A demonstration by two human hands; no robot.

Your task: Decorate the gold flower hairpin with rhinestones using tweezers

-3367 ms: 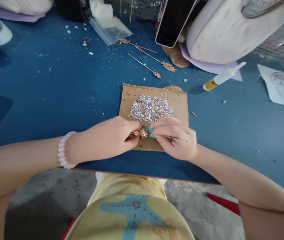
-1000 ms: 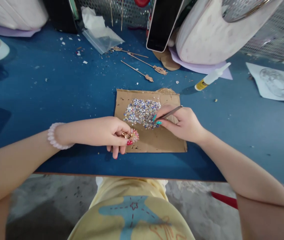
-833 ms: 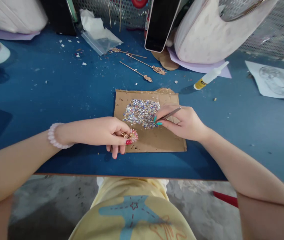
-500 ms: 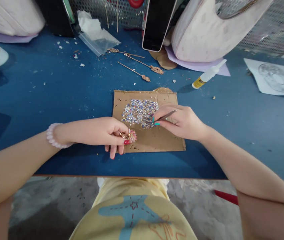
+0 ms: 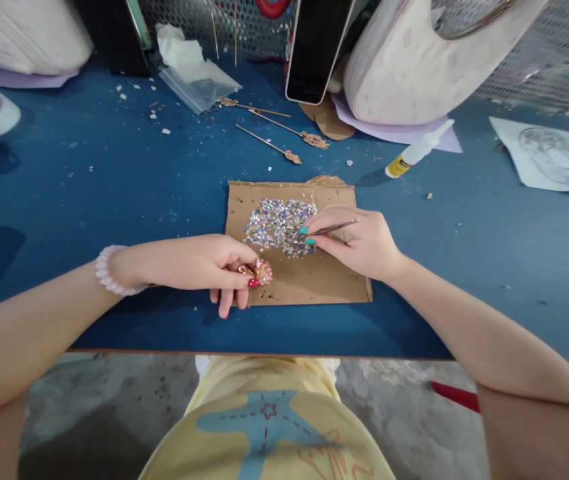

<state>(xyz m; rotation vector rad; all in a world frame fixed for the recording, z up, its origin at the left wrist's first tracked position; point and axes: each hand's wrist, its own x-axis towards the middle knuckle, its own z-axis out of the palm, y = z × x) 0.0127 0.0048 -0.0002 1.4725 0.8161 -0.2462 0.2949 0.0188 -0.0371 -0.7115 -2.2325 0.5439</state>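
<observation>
Between the thumb and fingers of my left hand (image 5: 224, 270) is a gold-coloured hair ornament (image 5: 263, 272) with a cluster of pink stones. It hovers over the lower left of a flat cardboard piece (image 5: 324, 283). My right hand (image 5: 357, 241) pinches metal tweezers (image 5: 337, 227), their tips over the right side of a spread of small glittering rhinestones (image 5: 279, 223) on the cardboard. Whether the tips hold a stone is too small to tell.
Behind the cardboard lie several gold hair sticks (image 5: 269, 143). A glue bottle (image 5: 417, 150) is at right, near a printed paper (image 5: 554, 157). A phone (image 5: 317, 53) leans at the back beside a white bag (image 5: 404, 73). A tape roll (image 5: 4, 117) sits far left.
My right hand with the tweezers has shifted slightly left over the rhinestones, and the tweezers lie flatter. My left hand has turned the hair ornament slightly.
</observation>
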